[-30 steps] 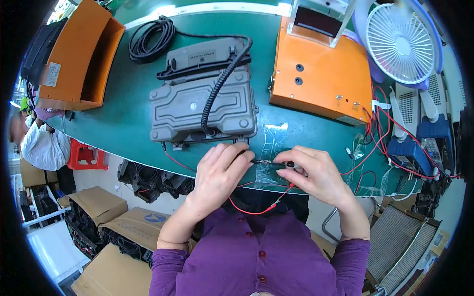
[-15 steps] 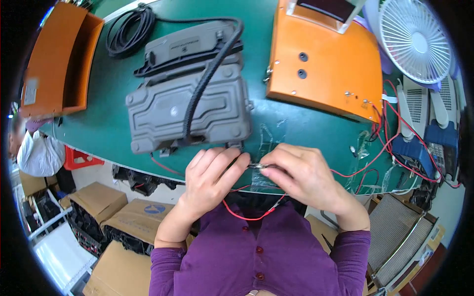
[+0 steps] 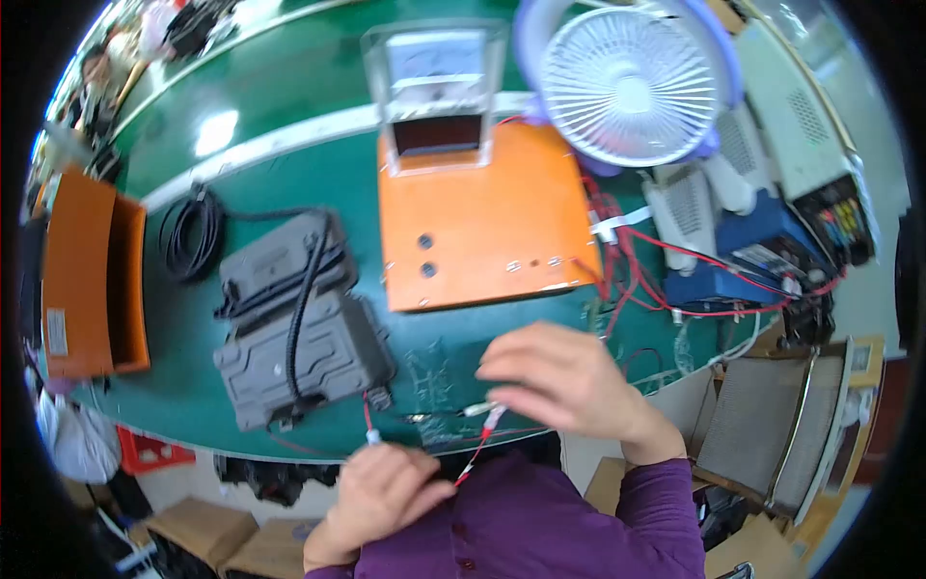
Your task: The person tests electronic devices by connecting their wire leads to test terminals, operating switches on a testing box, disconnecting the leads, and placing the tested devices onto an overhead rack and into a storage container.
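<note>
My left hand (image 3: 386, 487), at the front table edge, has its fingers curled around a red wire (image 3: 367, 415) with a white connector (image 3: 373, 437) just above the knuckles. My right hand (image 3: 564, 381) is open over the table, thumb apart from the fingers. Just below its thumb is a red lead with a red-and-white connector (image 3: 493, 419), and beside that a pale connector (image 3: 476, 409) on a dark cable. Left of the hands lies a grey ribbed case (image 3: 304, 362) with a thick black cable across it. Motion blurs some details.
An orange box (image 3: 482, 232) with a clear stand on top sits behind my hands. A white-and-purple fan (image 3: 632, 87), blue-grey instruments (image 3: 719, 270) and red wires are on the right. An open orange housing (image 3: 82, 280) stands left. Cardboard boxes (image 3: 203, 531) are below the table.
Both hands were together at a small connector; now they are apart, the left lower near the edge, the right opened. The view has swung right and up.
</note>
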Demonstrator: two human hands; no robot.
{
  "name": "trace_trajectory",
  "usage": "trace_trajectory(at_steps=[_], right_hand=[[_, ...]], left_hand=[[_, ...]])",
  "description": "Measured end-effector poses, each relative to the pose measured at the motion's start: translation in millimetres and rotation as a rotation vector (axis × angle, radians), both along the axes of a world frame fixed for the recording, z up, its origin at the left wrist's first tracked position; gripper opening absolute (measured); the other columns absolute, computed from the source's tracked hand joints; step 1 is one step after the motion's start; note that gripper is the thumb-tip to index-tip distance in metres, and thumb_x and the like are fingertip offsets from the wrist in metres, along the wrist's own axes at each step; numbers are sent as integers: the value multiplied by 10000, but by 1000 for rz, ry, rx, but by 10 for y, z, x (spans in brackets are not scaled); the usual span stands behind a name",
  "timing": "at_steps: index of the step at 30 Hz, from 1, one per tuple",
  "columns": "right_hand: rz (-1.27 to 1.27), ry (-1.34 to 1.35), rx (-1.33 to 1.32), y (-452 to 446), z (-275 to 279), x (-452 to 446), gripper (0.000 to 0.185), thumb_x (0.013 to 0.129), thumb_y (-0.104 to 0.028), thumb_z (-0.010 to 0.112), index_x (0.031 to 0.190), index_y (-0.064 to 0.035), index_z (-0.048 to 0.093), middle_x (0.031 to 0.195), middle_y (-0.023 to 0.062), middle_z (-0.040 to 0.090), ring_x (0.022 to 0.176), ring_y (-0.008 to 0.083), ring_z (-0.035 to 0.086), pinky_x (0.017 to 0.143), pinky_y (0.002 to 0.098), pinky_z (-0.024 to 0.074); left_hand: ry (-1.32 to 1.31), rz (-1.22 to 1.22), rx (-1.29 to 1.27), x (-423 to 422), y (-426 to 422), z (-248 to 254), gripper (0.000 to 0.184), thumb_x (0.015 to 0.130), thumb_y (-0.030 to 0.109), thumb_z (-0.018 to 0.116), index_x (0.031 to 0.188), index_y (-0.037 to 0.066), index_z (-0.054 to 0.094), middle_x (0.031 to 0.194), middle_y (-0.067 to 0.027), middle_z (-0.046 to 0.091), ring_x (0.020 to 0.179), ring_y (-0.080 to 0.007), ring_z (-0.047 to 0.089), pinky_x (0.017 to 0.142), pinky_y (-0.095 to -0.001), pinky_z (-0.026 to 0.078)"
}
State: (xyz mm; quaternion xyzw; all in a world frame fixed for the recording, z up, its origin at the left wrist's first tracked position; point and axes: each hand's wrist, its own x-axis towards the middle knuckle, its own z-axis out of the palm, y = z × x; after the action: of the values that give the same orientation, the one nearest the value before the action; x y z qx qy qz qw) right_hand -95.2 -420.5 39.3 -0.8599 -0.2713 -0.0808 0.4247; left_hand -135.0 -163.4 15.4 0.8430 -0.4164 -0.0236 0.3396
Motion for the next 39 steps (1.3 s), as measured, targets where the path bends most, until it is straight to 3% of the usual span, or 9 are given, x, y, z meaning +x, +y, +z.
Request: trace_trajectory(at_steps=[2,5,7,9,11,12,14,16,39], right_hand=[[-134,25,57,-201,119,4,155,762,-122,696,857,-48,597,864,78,609,801,255,615,656,338,498],[91,85,-40,-169,87,-127,183,789,-182,680,887,-45,608,908,76,618,824,240,614,677,326,499],[309,162,-121,-53,-138,-310,267,810,-256,657,953,-44,583,971,93,602,887,245,605,701,338,505],[478,199,-216,81,-372,-494,235,856,-265,597,929,-49,542,846,100,547,826,268,585,693,366,492],[483,230,-116,171,-466,-586,190,877,-236,563,881,-49,529,798,107,520,797,280,565,683,388,474],[462,191,-61,201,-505,-594,181,886,-224,548,869,-46,525,793,110,518,795,283,560,689,391,469],[416,106,11,246,-566,-571,180,900,-203,524,845,-31,517,787,116,518,794,292,553,713,393,460],[403,101,63,293,-549,-532,221,888,-226,523,822,-15,522,801,152,568,797,343,582,694,421,468],[317,143,144,430,-623,-565,216,846,-222,569,779,-17,555,725,143,589,715,362,582,637,450,444]], left_hand=[[60,-147,318,-44,-185,75,350,725,381,717,770,67,570,621,-38,516,567,-205,533,526,-333,408],[-43,-283,435,-117,-269,-136,267,797,297,657,704,84,526,602,-51,531,563,-213,564,520,-319,427],[-26,-295,371,-91,-281,-54,259,804,282,652,698,88,516,586,-41,522,548,-202,562,519,-310,433],[33,-244,201,-48,-234,-37,204,801,248,664,728,93,553,561,-37,517,511,-198,559,496,-316,441],[56,-108,129,-21,-156,32,163,787,240,687,764,102,602,529,-35,513,463,-217,528,464,-322,422],[255,-89,302,-52,-70,141,128,803,149,659,883,67,602,844,-118,626,731,-260,620,662,-345,488],[325,12,113,-91,-90,185,143,843,137,625,933,25,626,869,-192,618,735,-314,599,635,-404,480],[225,71,-30,-119,-85,238,104,827,100,639,890,18,626,731,-146,612,655,-324,587,608,-384,453],[134,147,141,-231,0,114,56,814,65,646,845,24,624,736,-181,583,673,-367,550,580,-425,411]])
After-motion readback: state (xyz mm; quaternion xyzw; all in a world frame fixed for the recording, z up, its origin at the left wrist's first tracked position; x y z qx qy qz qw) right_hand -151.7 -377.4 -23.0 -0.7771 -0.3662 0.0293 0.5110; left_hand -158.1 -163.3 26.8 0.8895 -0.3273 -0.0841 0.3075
